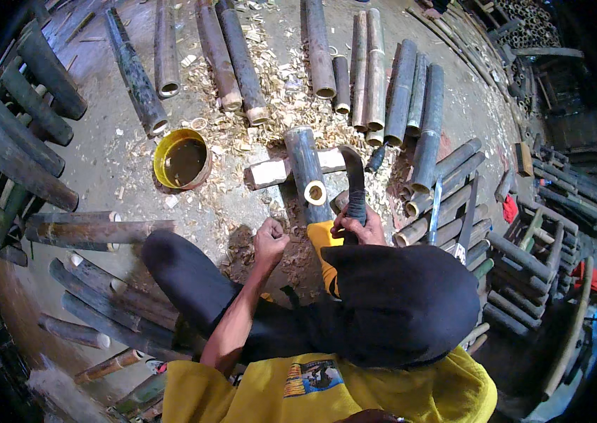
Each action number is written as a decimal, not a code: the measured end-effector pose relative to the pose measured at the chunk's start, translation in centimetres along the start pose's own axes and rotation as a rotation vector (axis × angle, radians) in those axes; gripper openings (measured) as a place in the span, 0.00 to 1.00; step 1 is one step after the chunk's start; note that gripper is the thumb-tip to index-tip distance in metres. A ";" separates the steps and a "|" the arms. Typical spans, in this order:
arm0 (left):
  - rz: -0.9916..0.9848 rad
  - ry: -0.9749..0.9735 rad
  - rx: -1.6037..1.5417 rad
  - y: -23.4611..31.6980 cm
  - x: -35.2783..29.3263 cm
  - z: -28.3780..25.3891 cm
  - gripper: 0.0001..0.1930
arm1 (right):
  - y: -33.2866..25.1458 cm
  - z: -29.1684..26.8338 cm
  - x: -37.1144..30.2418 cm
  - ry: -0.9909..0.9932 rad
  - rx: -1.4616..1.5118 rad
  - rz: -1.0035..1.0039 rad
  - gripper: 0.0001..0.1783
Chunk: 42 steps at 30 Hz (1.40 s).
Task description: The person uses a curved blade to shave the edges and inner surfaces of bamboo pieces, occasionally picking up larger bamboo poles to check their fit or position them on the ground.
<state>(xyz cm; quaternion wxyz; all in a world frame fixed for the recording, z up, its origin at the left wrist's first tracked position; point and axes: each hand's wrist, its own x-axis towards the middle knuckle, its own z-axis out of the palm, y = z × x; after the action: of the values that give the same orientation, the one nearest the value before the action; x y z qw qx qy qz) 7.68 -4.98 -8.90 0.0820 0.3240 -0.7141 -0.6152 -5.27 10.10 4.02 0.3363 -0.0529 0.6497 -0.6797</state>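
My right hand (362,227) is wrapped round the dark, bound handle of a curved knife (355,169). Its hooked blade points away from me, close to the right side of a bamboo tube (302,158). That tube rests across a whitish block (269,173), its hollow cut end facing me. Left of the tube, my left hand (270,242) is closed in a loose fist above the ground, with nothing showing in it. Yellow cloth (323,247) lies below the tube's near end, partly hidden by my right hand and knee.
A yellow bucket (204,169) of dark liquid stands left of the block. Wood chips (277,92) cover the floor beyond. Bamboo tubes (316,49) lie in rows ahead and on both sides. To my right are long flat blades (467,211) and a stacked rack (524,282).
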 end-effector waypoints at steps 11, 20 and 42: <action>-0.119 -0.096 -0.169 2.8 -0.1 -0.5 0.11 | 2.6 -2.5 1.2 -0.006 -0.492 0.099 0.13; -0.313 -0.337 -0.493 9.6 1.5 4.1 0.30 | 2.8 -5.7 2.9 -0.254 -0.652 0.044 0.26; 0.195 -0.276 0.359 7.0 2.5 11.5 0.18 | 0.4 -9.4 3.8 -0.429 -1.042 0.285 0.21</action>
<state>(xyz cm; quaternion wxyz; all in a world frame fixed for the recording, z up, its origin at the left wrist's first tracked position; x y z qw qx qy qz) -2.77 3.36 -5.72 -0.0161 0.1756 -0.8443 -0.5061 -12.79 16.06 0.86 0.4781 -0.2601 0.8165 -0.1925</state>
